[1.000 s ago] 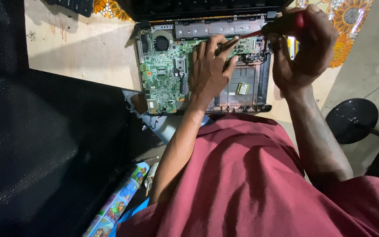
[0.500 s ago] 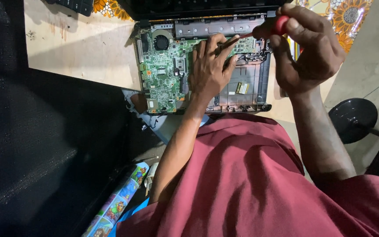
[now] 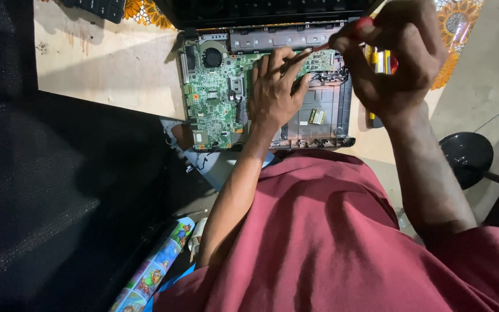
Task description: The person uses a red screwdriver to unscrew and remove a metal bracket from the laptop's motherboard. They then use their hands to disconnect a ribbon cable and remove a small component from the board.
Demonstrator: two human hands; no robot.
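A person's left hand (image 3: 275, 92) is lying flat, fingers spread, on the green board (image 3: 218, 98) of an opened laptop (image 3: 324, 115) at the tabletop's (image 3: 111, 63) near edge, while the right hand (image 3: 397, 58), closed around a red-handled screwdriver (image 3: 342, 37), has tilted since a second ago, its tip now angling down beside the left fingertips.

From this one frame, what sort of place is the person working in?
Probably an informal electronics repair bench. An opened laptop with its green circuit board bare lies on a plain wooden table; the left hand rests on the board and the right hand holds a red-handled screwdriver. A loose keyboard lies at the table's far edge.
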